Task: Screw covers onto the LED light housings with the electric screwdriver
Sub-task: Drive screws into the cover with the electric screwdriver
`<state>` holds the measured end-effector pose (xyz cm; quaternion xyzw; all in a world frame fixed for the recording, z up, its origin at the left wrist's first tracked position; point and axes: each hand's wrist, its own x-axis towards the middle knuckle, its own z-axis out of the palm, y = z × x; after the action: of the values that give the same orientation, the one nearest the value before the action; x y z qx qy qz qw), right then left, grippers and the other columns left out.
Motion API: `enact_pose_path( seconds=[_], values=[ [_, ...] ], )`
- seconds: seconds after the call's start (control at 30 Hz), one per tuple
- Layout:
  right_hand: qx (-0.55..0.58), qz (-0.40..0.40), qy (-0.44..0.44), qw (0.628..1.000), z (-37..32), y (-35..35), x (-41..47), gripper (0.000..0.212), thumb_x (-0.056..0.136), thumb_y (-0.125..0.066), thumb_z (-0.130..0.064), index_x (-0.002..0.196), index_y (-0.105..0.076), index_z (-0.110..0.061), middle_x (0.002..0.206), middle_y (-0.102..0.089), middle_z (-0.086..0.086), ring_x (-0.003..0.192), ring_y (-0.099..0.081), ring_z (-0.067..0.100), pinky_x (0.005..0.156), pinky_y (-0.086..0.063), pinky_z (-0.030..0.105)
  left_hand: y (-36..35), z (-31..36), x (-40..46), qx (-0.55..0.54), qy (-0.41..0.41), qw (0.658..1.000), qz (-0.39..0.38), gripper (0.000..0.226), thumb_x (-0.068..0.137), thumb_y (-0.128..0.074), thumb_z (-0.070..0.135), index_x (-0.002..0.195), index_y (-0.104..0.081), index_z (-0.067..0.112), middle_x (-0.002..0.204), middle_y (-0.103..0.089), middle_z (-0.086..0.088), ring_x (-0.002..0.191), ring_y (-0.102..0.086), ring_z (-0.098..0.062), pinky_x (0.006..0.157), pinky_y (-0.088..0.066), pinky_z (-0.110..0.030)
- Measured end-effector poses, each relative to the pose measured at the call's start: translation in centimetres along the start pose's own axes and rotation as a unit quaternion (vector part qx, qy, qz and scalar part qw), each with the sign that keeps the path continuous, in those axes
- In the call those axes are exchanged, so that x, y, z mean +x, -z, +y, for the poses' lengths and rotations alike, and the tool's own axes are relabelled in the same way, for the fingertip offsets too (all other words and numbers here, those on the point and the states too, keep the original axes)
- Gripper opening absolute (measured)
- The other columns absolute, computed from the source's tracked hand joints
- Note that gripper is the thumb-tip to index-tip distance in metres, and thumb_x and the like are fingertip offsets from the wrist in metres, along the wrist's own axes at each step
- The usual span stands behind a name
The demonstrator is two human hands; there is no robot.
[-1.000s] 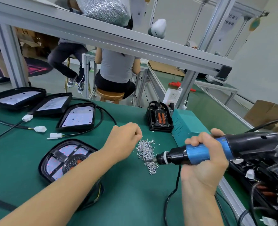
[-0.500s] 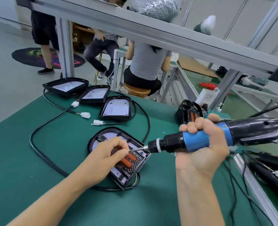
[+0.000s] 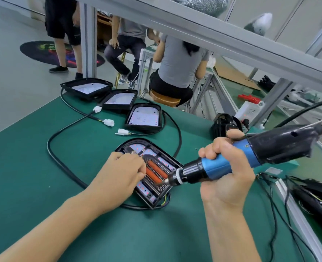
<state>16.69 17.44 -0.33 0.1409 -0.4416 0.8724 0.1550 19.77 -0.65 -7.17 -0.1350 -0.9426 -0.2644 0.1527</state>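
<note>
Left hand (image 3: 122, 173) rests fingers-down on the black, rounded LED housing with its slotted orange-barred cover (image 3: 152, 173); whether it pinches a screw, cannot tell. Right hand (image 3: 226, 178) fist-wrapped around blue-and-black electric screwdriver (image 3: 232, 163), bit beside left fingertips. Judged step: seating a screw; next, align bit. Three uncovered housings (image 3: 144, 117) beyond on the green surface (image 3: 43, 167).

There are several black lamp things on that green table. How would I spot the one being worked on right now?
Start at the green table: three open housings sit in a row near its far edge, showing plain white boards. The housing being worked on lies apart, nearer the person, between both hands. It alone shows two orange strips, with the electric screwdriver tip on it.
</note>
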Motion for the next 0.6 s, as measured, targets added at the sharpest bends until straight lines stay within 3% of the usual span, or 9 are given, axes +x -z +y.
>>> enact_pose_path(
  seconds=[0.07,0.13,0.2,0.37,0.5,0.6],
  values=[
    [-0.028,-0.033,-0.005,0.999,0.4,0.3,-0.6,0.029,0.064,-0.061,-0.006,0.089,-0.053,-0.018,0.057,-0.047,-0.003,0.048,-0.046,0.015,0.055,-0.044,0.026,-0.2,0.4,-0.1,0.098,-0.035,0.994,-0.018,0.012,0.093,-0.053,0.023,0.083,-0.049,0.027,0.086,-0.052,0.014,0.087,-0.050,-0.010,0.094,-0.033,-0.029],
    [-0.048,-0.060,-0.005,0.997,0.8,0.3,-1.0,0.029,0.063,-0.062,-0.005,0.086,-0.057,-0.022,0.058,-0.048,-0.003,0.048,-0.046,0.016,0.056,-0.043,0.026,0.0,0.9,-0.2,0.158,-0.069,0.985,-0.019,0.016,0.077,-0.072,0.019,0.072,-0.057,0.023,0.072,-0.056,0.008,0.071,-0.057,-0.016,0.076,-0.050,-0.037],
    [-0.052,-0.079,-0.004,0.995,1.2,0.1,-1.3,0.030,0.065,-0.061,-0.001,0.083,-0.059,-0.024,0.059,-0.050,-0.003,0.048,-0.047,0.016,0.056,-0.044,0.027,0.1,1.1,-0.1,0.181,-0.083,0.980,-0.014,0.021,0.068,-0.079,0.018,0.066,-0.059,0.022,0.063,-0.056,0.007,0.061,-0.057,-0.017,0.065,-0.054,-0.035],
    [-0.068,-0.103,0.001,0.992,1.8,-0.3,-1.4,0.020,0.065,-0.063,-0.012,0.078,-0.060,-0.027,0.060,-0.051,-0.003,0.049,-0.046,0.016,0.055,-0.044,0.025,0.1,1.2,-0.1,0.206,-0.086,0.975,-0.023,0.022,0.066,-0.080,0.020,0.065,-0.058,0.024,0.063,-0.055,0.009,0.060,-0.057,-0.015,0.067,-0.050,-0.032],
    [-0.093,-0.117,0.012,0.989,2.0,-0.4,-1.6,0.017,0.065,-0.061,-0.013,0.069,-0.059,-0.029,0.059,-0.053,-0.006,0.049,-0.047,0.015,0.054,-0.045,0.027,0.1,1.0,-0.3,0.221,-0.093,0.970,-0.029,0.027,0.059,-0.083,0.019,0.061,-0.057,0.025,0.059,-0.053,0.010,0.055,-0.054,-0.014,0.066,-0.030,-0.027],
    [-0.096,-0.110,0.010,0.989,2.0,-0.5,-1.5,0.015,0.064,-0.063,-0.013,0.068,-0.059,-0.028,0.060,-0.053,-0.004,0.049,-0.047,0.016,0.055,-0.046,0.028,-0.1,0.9,-0.5,0.231,-0.101,0.967,-0.032,0.027,0.060,-0.083,0.022,0.061,-0.057,0.025,0.058,-0.051,0.010,0.052,-0.052,-0.012,0.059,-0.040,-0.025]
  ],
)
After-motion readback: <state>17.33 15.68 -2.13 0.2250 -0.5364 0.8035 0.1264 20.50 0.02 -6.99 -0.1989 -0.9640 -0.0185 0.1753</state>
